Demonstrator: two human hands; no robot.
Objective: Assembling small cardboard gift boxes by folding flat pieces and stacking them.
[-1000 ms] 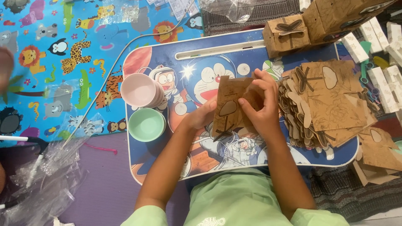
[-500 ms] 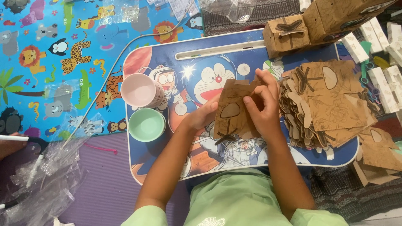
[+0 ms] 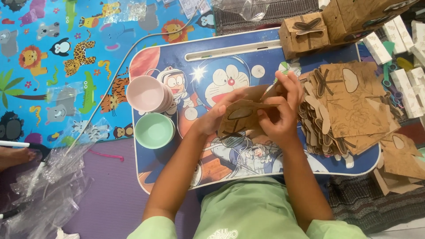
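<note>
Head view: both hands work over a blue cartoon-print lap table (image 3: 177, 177). The left hand (image 3: 217, 117) and right hand (image 3: 276, 113) grasp one brown card blank (image 3: 241, 117), held just above the table's middle, partly folded; left fingers pinch its near-left edge, right fingers curl over its right flap. A stack of flat blanks (image 3: 349, 110) lies just right of the hands. Folded boxes (image 3: 305, 35) sit at the far right edge. A pink cup stack (image 3: 148, 94) and a green cup (image 3: 154, 130) stand to the left, well apart. To fold well, I judge: keep both grips firm, crease along the scored lines, and press flaps squarely.
</note>
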